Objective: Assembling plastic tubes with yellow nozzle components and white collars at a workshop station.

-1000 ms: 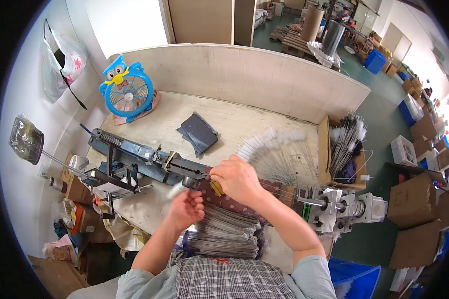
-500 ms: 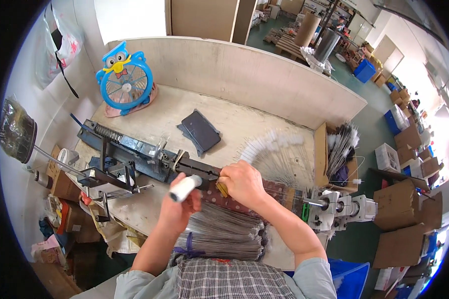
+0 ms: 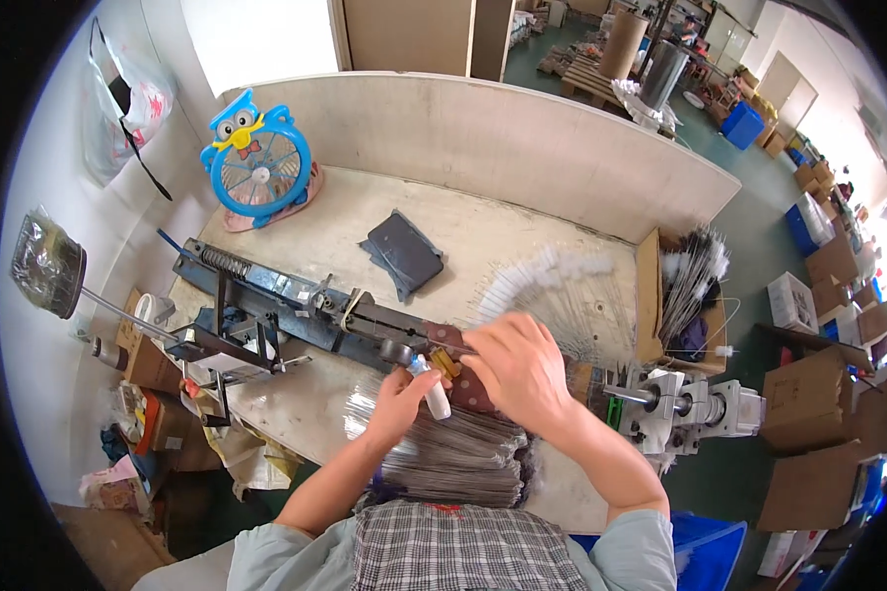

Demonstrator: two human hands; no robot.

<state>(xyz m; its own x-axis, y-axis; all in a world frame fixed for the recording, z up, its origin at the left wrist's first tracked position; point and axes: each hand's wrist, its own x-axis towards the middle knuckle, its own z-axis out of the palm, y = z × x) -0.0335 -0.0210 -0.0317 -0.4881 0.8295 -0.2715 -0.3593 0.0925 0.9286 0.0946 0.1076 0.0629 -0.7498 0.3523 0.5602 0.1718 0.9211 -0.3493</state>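
My left hand (image 3: pixel 400 406) is closed round a white cylindrical handle (image 3: pixel 438 400). A round grey metal piece (image 3: pixel 396 353) shows just beyond its fingers, by the end of the long black metal fixture (image 3: pixel 365 320). My right hand (image 3: pixel 522 372) is above a spotted dark red cloth (image 3: pixel 475 396), its fingers bent together and slightly blurred. Whatever they pinch is too small to make out. A yellow piece (image 3: pixel 445 362) lies between the two hands. Closer to me is a thick bundle of thin metal wires (image 3: pixel 453 455), partly under my left forearm.
White-tipped brushes (image 3: pixel 532 281) lie fanned out behind my right hand. A cardboard box of brushes (image 3: pixel 650 295) and a metal shaft machine (image 3: pixel 675 409) stand to the right. A dark flat case (image 3: pixel 404 254) and a blue fan (image 3: pixel 261 172) sit farther back.
The white handle and my left hand have shifted right, and the handle now points toward me. My right hand has moved slightly right, off the yellow piece. The view has shifted a little.
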